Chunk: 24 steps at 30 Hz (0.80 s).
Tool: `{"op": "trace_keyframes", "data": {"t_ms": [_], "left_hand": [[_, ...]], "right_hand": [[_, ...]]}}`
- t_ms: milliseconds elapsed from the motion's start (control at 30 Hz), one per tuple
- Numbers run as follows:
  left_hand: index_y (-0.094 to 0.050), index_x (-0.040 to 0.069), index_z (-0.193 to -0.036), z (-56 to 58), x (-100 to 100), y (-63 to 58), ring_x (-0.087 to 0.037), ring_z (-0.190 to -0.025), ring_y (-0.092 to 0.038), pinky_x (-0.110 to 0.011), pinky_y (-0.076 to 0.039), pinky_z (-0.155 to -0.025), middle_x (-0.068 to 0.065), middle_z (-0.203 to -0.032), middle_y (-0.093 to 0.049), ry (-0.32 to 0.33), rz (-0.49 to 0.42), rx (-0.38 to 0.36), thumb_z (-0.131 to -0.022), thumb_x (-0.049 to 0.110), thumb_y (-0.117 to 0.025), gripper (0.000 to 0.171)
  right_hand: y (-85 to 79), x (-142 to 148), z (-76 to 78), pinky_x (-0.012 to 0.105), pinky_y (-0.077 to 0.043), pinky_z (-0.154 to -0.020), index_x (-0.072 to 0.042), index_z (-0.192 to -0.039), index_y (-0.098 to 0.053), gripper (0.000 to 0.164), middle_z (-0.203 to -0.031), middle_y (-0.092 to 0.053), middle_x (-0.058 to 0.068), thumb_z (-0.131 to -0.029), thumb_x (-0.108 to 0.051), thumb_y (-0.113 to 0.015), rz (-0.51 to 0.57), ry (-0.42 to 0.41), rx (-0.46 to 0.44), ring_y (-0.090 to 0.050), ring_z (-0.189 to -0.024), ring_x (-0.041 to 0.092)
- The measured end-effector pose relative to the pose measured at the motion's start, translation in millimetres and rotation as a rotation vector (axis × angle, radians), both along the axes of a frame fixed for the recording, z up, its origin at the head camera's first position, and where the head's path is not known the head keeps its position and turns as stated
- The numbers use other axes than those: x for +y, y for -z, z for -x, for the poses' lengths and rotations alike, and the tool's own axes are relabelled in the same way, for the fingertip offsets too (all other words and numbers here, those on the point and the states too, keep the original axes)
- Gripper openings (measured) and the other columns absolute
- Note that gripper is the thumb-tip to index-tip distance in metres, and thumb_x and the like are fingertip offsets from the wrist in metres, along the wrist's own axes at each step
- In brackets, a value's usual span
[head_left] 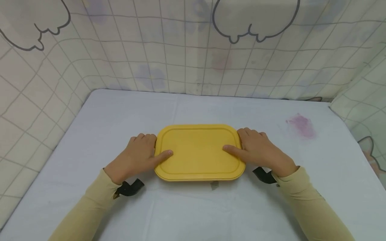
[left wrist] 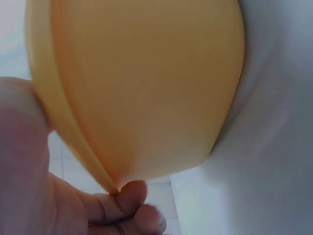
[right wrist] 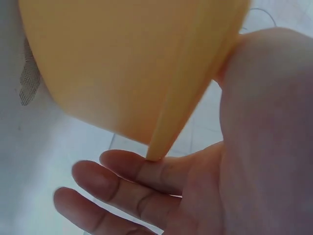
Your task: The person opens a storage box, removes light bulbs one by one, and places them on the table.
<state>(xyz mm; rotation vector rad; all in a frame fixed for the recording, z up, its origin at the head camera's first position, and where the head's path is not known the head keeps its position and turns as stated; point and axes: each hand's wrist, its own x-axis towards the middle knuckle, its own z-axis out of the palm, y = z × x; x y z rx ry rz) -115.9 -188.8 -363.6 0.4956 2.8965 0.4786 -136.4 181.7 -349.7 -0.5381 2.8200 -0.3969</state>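
A yellow rectangular container with a lid (head_left: 199, 154) and rounded corners sits on the white-covered table, lid side up. My left hand (head_left: 140, 152) grips its left end, thumb over the lid and fingers curled at the rim. At the opposite end my right hand (head_left: 256, 149) holds on in the same way, its thumb lying on the lid. The left wrist view shows the container's smooth side wall (left wrist: 151, 88) below the rim, with fingertips right at the corner. In the right wrist view, the fingers (right wrist: 98, 181) are only slightly bent under the rim (right wrist: 178, 112). Whatever the container holds is hidden.
White cloth covers the table (head_left: 187, 211), with a pink stain (head_left: 303, 125) at the right and a small grey patch (head_left: 214, 185) just before the container. Grid-patterned curtain (head_left: 193, 57) hangs behind and on both sides. A black strap piece (head_left: 131, 187) juts from the left wrist.
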Motion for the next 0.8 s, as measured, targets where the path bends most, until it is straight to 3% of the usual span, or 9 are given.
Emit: {"op": "trace_keyframes", "data": {"t_ms": [200,300,433,600,800], "left_hand": [[-0.057,0.01,-0.093,6.0,-10,0.4,-0.014,-0.064,-0.047,-0.028,-0.039,-0.059,-0.001,-0.073,-0.052,0.011,-0.13,-0.065,-0.099,0.06,-0.057,0.05],[-0.056,0.006,-0.108,6.9,-13,0.8,-0.014,-0.067,-0.05,-0.028,-0.042,-0.061,-0.004,-0.081,-0.057,-0.023,-0.183,-0.104,-0.1,0.058,-0.057,0.052],[-0.05,0.002,-0.129,10.0,-15,2.1,-0.015,-0.074,-0.057,-0.03,-0.048,-0.07,-0.006,-0.094,-0.065,-0.049,-0.259,-0.1,-0.101,0.053,-0.057,0.058],[-0.049,0.002,-0.135,14.8,-20,3.2,-0.016,-0.081,-0.059,-0.03,-0.049,-0.076,-0.005,-0.097,-0.067,-0.056,-0.319,-0.069,-0.101,0.046,-0.06,0.056],[-0.051,0.008,-0.135,18.0,-23,4.5,-0.019,-0.092,-0.063,-0.031,-0.051,-0.08,-0.008,-0.107,-0.069,-0.07,-0.371,-0.135,-0.1,0.045,-0.063,0.052]], "right_hand": [[-0.4,7,0.3,0.048,-0.046,-0.096,-0.006,-0.136,-0.055,0.075,-0.123,-0.062,0.009,-0.097,-0.07,-0.052,0.093,0.011,-0.088,-0.06,-0.103,0.021],[-0.1,9,0.1,0.043,-0.051,-0.093,-0.008,-0.141,-0.052,0.076,-0.126,-0.062,0.009,-0.095,-0.069,-0.055,0.143,0.017,-0.126,-0.062,-0.104,0.019],[-0.5,12,1.1,0.04,-0.053,-0.091,-0.01,-0.148,-0.047,0.08,-0.131,-0.061,0.009,-0.094,-0.068,-0.058,0.173,0.023,-0.137,-0.062,-0.106,0.02],[-3.4,17,3.0,0.036,-0.054,-0.086,-0.015,-0.15,-0.044,0.077,-0.131,-0.063,0.008,-0.093,-0.063,-0.063,0.241,0.036,-0.169,-0.065,-0.103,0.02],[-8.1,23,3.4,0.039,-0.057,-0.089,-0.017,-0.149,-0.045,0.07,-0.131,-0.066,0.01,-0.095,-0.057,-0.065,0.313,0.078,-0.244,-0.072,-0.103,0.016]]}}
